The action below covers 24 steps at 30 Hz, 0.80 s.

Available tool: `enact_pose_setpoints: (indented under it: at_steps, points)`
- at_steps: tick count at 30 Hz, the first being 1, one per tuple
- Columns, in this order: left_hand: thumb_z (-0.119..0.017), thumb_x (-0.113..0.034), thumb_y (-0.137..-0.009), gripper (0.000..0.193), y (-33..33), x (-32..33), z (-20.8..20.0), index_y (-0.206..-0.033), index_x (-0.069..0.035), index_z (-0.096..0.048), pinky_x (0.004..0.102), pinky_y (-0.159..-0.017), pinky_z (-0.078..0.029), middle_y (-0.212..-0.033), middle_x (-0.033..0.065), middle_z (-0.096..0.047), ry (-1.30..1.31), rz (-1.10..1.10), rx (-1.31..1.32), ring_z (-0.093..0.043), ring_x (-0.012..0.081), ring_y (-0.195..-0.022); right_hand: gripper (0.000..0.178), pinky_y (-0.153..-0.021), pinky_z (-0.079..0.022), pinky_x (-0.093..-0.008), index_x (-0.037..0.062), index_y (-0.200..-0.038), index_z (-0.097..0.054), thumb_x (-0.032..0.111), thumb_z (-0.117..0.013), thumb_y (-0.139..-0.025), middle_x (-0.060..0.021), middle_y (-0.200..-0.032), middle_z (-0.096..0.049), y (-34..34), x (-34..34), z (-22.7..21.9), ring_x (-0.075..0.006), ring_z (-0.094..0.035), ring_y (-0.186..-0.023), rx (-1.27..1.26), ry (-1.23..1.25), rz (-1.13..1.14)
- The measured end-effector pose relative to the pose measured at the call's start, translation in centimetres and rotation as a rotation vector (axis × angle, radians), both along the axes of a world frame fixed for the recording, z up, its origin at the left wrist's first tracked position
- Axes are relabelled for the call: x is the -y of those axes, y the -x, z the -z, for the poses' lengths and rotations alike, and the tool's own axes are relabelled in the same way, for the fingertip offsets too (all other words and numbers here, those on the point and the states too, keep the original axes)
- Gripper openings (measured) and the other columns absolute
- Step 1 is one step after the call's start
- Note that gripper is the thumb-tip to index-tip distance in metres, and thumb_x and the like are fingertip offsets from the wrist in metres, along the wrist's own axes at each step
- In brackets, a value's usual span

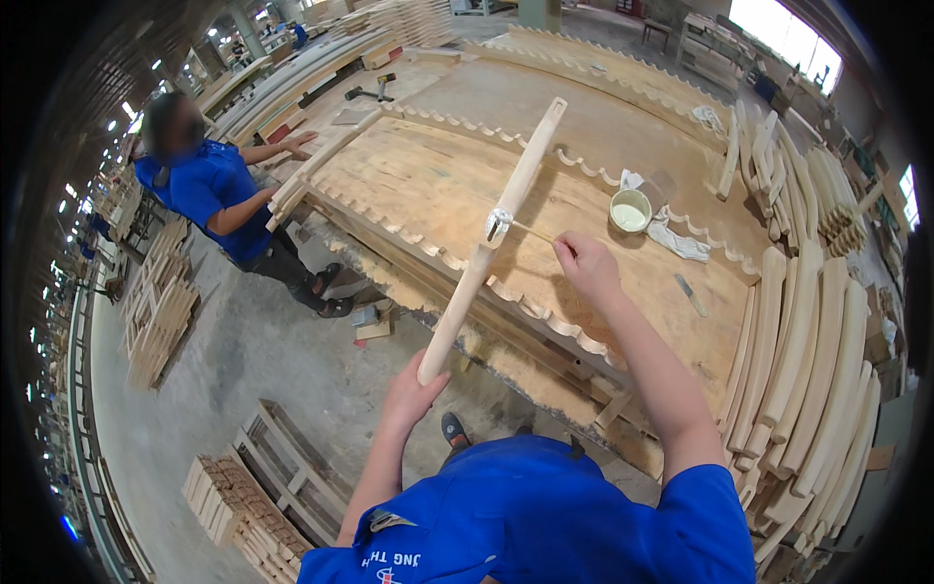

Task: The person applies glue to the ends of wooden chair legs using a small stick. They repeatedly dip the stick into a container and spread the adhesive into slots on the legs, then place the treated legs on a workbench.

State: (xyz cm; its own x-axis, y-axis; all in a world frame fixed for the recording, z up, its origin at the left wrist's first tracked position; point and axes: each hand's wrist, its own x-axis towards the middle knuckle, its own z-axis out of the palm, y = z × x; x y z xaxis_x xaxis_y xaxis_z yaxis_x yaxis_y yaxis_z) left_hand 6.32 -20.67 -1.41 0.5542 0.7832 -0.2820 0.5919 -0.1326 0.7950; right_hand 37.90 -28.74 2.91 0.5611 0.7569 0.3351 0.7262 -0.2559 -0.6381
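Note:
A long, pale wooden leg (452,316) lies at a slant across the workbench, resting over its scalloped wooden rails. My left hand (413,394) is closed round its near end, beyond the bench edge. About midway along it is a dark slot with white, wet-looking paste (499,223) around it. Between the fingertips of my right hand (587,265) is a thin stick (533,231), its far tip at that slot. A small bucket (630,211) of whitish paste stands on the bench to the right, with a crumpled white rag (678,240) beside it.
Curved wooden pieces (803,360) are stacked along the right. A flat scraper (691,294) lies on the bench; a hammer (370,92) lies farther back. At the left, a co-worker (219,185) in blue touches wooden bars (321,165). Wood bundles and a pallet (292,472) stand below.

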Motion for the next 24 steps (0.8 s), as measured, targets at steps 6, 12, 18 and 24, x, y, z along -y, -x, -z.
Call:
enact_pose_setpoints:
  at_steps: [6,12,18,24]
  points:
    - [-0.064,-0.033,-0.075,0.055,0.2,-0.1,-0.1,-0.122,-0.008,-0.049,0.0360,-0.069,-0.048,-0.089,0.0175,-0.063,-0.024,0.018,-0.028,-0.063,0.0282,-0.077,0.019,-0.065,-0.047,-0.0393,0.0075,-0.087,-0.062,0.023,-0.052,-0.085,-0.0133,-0.079,-0.062,1.2,0.7,-0.3,-0.0313,-0.059,-0.075,0.043,0.029,-0.155]
    - [-0.063,-0.035,-0.075,0.055,-0.1,-0.1,-0.3,-0.122,-0.010,-0.049,0.0391,-0.076,-0.047,-0.097,0.0189,-0.063,-0.017,0.026,-0.074,-0.061,0.0338,-0.089,0.019,-0.065,-0.047,-0.0399,0.0079,-0.087,-0.063,0.023,-0.051,-0.085,-0.0122,-0.079,-0.063,0.7,-0.9,-0.7,-0.0316,-0.059,-0.073,0.039,0.009,-0.018]
    - [-0.063,-0.037,-0.074,0.055,0.3,-0.3,0.4,-0.120,-0.010,-0.050,0.0403,-0.078,-0.046,-0.098,0.0193,-0.062,-0.043,0.029,-0.020,-0.059,0.0355,-0.092,0.019,-0.064,-0.047,-0.0405,0.0080,-0.085,-0.062,0.024,-0.052,-0.085,-0.0119,-0.079,-0.062,1.4,-0.3,-0.8,-0.0315,-0.059,-0.074,0.134,0.068,-0.136]
    - [-0.063,-0.034,-0.075,0.053,0.3,-0.3,0.3,-0.121,-0.011,-0.050,0.0366,-0.068,-0.046,-0.090,0.0150,-0.062,-0.084,0.031,-0.029,-0.058,0.0284,-0.079,0.018,-0.064,-0.047,-0.0395,0.0084,-0.085,-0.062,0.024,-0.052,-0.085,-0.0114,-0.079,-0.063,1.0,-0.5,-1.4,-0.0306,-0.059,-0.074,0.083,0.029,-0.024]
